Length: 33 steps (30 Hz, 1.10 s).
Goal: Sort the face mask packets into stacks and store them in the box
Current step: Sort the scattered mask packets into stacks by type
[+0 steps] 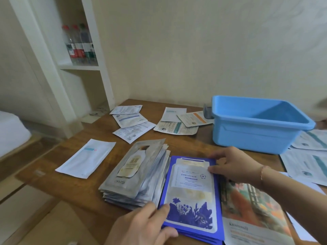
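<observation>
Left grip [148, 225] has thumb and fingers curled round the near-left corner of the blue-purple face mask stack [192, 195], and the right grip [231, 165] pinches its far-right corner, thumb on top. Just left of it, touching, sits a taller silver packet stack [136, 175]; on the right an orange illustrated packet [254, 209]. Further out on the wooden worktop [85, 190] lies a lone white packet [86, 158], then loose white packets [131, 121] scattered towards the wall. The light blue plastic box [256, 126] stands far right, more packets [309, 156] beside it.
</observation>
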### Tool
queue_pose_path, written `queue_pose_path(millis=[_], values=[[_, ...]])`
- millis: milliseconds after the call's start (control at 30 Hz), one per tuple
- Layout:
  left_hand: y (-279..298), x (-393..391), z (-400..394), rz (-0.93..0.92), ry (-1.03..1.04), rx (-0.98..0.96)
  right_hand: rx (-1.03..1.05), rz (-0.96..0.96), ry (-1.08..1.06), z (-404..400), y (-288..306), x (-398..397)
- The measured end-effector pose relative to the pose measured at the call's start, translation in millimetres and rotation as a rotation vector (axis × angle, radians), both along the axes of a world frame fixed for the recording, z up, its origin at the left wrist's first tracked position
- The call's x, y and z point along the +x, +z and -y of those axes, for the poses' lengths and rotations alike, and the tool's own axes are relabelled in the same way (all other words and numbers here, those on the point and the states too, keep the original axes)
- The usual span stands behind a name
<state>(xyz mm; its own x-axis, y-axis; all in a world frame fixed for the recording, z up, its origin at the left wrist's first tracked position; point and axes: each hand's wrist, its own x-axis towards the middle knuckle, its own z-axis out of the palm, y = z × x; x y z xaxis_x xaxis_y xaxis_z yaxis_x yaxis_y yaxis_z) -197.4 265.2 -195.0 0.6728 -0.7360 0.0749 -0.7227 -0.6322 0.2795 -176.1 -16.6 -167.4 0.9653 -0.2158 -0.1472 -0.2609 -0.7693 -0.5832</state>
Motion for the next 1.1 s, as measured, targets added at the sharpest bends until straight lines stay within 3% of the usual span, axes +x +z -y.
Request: queue_pose_path(millis=[300, 433, 833, 1000, 1100], values=[[-35.5, 7.9, 7.3, 0.409, -0.006, -0.095, 0.039, -0.048, 0.033, 0.4, 5.6, 2.9], [-37.1, 9.0, 6.9, 0.486, -0.054, -0.086, -0.003, -0.043, 0.037, 1.0, 6.3, -0.9], [-37.8, 9.8, 2.5, 0.573, -0.123, -0.123, -0.046, -0.034, 0.056, 0.4, 4.1, -4.1], [-35.4, 8.5, -4.0, 0.444, -0.121, -0.109, -0.010, -0.043, 0.041, -1.3, 5.7, -4.1], [-26.3, 4.6, -14.5, 0.386, 0.042, -0.084, 0.002, -0.076, 0.019, -1.7, 7.5, -1.4]])
